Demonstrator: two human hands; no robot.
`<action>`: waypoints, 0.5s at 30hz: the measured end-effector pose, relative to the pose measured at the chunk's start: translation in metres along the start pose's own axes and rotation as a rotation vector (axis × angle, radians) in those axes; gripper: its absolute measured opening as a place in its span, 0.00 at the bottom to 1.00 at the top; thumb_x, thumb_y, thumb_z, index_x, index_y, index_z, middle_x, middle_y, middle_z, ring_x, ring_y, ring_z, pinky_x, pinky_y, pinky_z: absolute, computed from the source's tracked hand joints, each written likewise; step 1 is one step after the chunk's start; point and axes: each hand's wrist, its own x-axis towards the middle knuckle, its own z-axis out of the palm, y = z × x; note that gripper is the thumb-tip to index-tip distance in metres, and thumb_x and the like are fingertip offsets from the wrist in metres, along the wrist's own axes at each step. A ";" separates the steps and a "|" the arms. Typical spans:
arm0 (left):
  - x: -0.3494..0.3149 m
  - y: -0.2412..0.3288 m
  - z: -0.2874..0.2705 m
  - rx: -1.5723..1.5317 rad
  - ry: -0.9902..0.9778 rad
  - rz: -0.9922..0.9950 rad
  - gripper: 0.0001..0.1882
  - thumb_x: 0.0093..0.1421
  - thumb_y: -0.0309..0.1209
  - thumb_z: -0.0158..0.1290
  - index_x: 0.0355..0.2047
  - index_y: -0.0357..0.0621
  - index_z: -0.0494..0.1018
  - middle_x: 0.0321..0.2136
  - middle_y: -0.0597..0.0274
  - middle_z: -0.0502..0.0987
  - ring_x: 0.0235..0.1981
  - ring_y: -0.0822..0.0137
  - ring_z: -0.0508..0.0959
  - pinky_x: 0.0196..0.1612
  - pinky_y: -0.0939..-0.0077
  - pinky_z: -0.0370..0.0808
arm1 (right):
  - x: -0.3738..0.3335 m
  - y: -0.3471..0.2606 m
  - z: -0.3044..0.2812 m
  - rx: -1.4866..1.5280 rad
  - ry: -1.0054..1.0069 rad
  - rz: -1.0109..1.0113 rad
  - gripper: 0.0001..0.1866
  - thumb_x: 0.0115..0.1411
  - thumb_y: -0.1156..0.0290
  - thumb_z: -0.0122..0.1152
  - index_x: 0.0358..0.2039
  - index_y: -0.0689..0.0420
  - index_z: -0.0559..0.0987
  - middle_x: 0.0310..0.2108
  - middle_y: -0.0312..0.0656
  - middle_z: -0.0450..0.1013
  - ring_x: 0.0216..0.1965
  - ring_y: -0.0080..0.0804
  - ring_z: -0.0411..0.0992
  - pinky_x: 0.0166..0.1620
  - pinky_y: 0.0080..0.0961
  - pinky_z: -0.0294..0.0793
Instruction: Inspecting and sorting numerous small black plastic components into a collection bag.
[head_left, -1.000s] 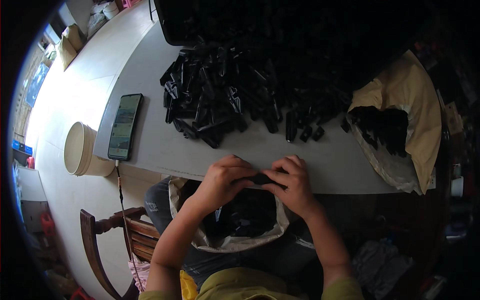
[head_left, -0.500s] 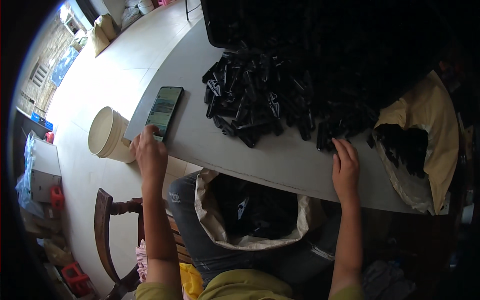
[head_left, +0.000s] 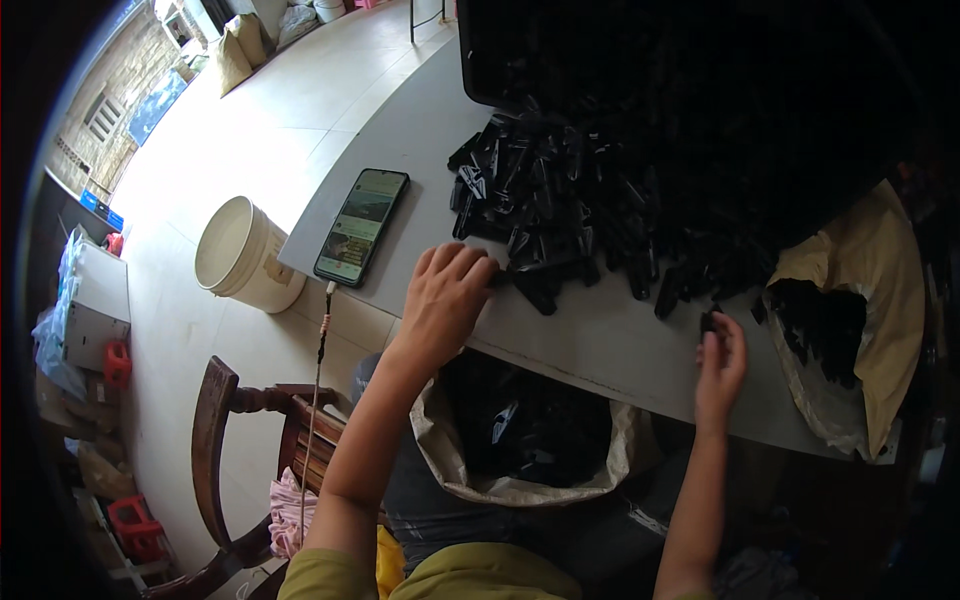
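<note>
A heap of glossy black plastic pieces, clip-like in shape [head_left: 545,200], lies on the grey table [head_left: 420,130]. At the heap's near left edge is my left hand [head_left: 445,295], its fingers curled down and their tips hidden, so what they hold does not show. My right hand [head_left: 722,365] is raised by the table's near edge, pinching a small black plastic piece [head_left: 709,321] between thumb and fingers. Below the edge, on my lap, an open pale woven sack [head_left: 465,483] contains more black pieces. A lit phone [head_left: 362,228] with a cable plugged in lies left of the heap.
At the right of the table, a tan sack [head_left: 880,340] gapes with black pieces inside. A large black container [head_left: 480,60] stands behind the heap. Left of the table are a cream bucket [head_left: 255,265] and a wooden chair [head_left: 212,450] on the tiled floor.
My left hand has left the phone and moved right to the heap; the phone's screen shows different content. My right hand has drawn back from the heap with a black piece. The view has shifted slightly.
</note>
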 end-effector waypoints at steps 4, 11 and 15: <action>-0.018 0.012 -0.004 -0.237 -0.115 0.027 0.21 0.50 0.25 0.58 0.47 0.43 0.71 0.39 0.58 0.72 0.45 0.56 0.71 0.49 0.65 0.70 | -0.006 -0.018 0.001 0.543 0.118 0.251 0.18 0.68 0.64 0.49 0.55 0.57 0.70 0.34 0.32 0.69 0.29 0.17 0.65 0.31 0.14 0.64; -0.019 0.072 0.027 -0.549 -0.137 0.187 0.15 0.53 0.30 0.58 0.42 0.43 0.76 0.36 0.59 0.71 0.41 0.60 0.71 0.45 0.68 0.72 | -0.030 -0.023 0.012 0.382 -0.215 0.298 0.18 0.65 0.69 0.55 0.54 0.60 0.73 0.30 0.31 0.69 0.27 0.14 0.64 0.28 0.13 0.61; -0.016 0.081 0.038 -0.541 -0.114 0.177 0.12 0.53 0.33 0.58 0.37 0.43 0.77 0.32 0.62 0.70 0.37 0.62 0.71 0.40 0.72 0.72 | -0.034 -0.060 0.037 -0.085 -0.361 -0.158 0.15 0.53 0.77 0.64 0.44 0.63 0.79 0.30 0.37 0.72 0.31 0.25 0.71 0.33 0.22 0.70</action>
